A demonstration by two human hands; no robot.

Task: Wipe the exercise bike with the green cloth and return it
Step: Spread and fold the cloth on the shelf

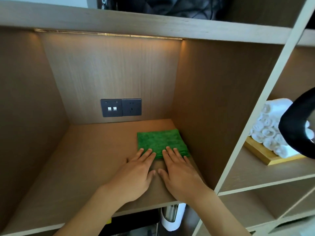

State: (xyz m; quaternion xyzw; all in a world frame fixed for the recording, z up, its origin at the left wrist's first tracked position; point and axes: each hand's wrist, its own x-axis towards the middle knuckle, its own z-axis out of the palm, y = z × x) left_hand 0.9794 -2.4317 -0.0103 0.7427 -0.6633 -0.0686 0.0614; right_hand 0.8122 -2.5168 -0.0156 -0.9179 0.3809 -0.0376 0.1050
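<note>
A folded green cloth [160, 141] lies flat on the wooden shelf [81, 159], close to the compartment's right wall. My left hand [136, 174] and my right hand [180, 174] rest palm down side by side on the shelf just in front of it. Their fingertips lie on the cloth's near edge. Both hands are flat with fingers extended and grip nothing. The exercise bike is out of view.
Dark wall sockets [121, 107] sit on the back panel. A wooden tray [260, 154] of rolled white towels [271, 126] stands in the right compartment. A dark rounded object [296, 126] intrudes at the right edge. A black bag [170, 5] sits on the shelf above.
</note>
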